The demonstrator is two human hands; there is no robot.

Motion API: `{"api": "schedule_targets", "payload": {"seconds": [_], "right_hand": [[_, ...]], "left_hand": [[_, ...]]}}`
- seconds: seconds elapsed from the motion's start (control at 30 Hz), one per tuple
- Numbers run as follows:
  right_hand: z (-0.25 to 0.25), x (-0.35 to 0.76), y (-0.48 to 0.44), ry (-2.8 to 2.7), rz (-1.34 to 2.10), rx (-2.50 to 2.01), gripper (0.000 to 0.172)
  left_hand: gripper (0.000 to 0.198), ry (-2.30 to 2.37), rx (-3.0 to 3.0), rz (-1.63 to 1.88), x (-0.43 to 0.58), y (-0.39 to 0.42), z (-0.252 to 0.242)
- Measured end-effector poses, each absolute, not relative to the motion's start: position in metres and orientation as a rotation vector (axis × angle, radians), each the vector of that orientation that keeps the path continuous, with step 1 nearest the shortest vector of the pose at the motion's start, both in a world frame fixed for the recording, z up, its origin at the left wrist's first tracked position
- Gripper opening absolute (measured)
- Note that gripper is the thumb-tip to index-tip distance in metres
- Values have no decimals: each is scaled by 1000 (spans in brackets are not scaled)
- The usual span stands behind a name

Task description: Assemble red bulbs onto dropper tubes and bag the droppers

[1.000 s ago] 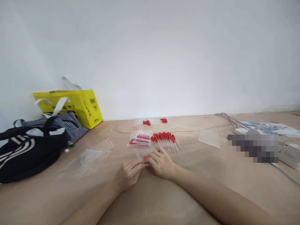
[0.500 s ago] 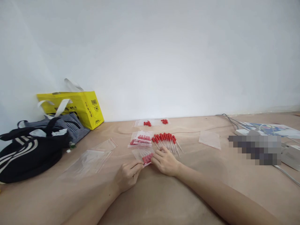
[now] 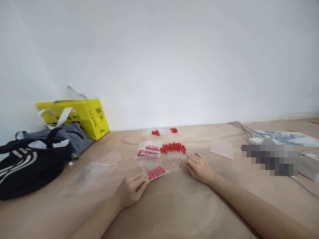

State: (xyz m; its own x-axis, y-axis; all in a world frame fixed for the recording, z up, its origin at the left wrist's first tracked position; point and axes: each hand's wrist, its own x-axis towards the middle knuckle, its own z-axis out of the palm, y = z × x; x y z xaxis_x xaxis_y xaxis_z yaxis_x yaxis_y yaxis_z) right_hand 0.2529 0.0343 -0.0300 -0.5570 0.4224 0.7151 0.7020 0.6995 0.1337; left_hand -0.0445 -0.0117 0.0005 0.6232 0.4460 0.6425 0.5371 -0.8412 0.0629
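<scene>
My left hand pinches the near left corner of a clear zip bag lying on the table. Inside it are several droppers with red bulbs, the bulbs toward me. My right hand rests with curled fingers at the right end of a fanned row of loose droppers. Its fingertips cover some of the thin clear stems, and I cannot make out what is between them. Just behind the held bag lies a small stack of filled zip bags, red bulbs showing through.
Flat clear bags lie to the left; another clear bag is at the right. Small red pieces sit on clear plastic near the wall. A black bag and yellow bag stand left. Cables and a blurred patch are right.
My right hand has left the zip bag and moved right to the loose droppers' stems. My left hand still pinches the bag's corner. The view has shifted slightly.
</scene>
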Motion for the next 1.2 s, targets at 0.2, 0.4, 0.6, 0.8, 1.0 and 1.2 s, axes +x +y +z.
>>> {"api": "schedule_targets", "payload": {"seconds": [0.2,0.4,0.6,0.8,1.0,1.2], "right_hand": [[-27,248,11,-2128,12,-1031,27],[-24,198,0,-1735,1136,-1014,46],[-22,181,-4,-1381,1680,-825,40],[-24,186,-6,-1254,1521,-773,25],[-14,226,25,-1100,1223,-879,27],[-22,288,69,-1027,649,-1376,38]], "left_hand": [[16,-862,-2823,-1073,-32,-16,5],[16,-819,-2837,-1199,-21,-26,2],[17,-625,-2857,-1165,-12,-32,0],[18,-452,-2897,-1020,-12,-34,-6],[18,-706,-2854,-1050,-23,-20,-3],[14,-959,-2948,-942,-25,-9,4]]}}
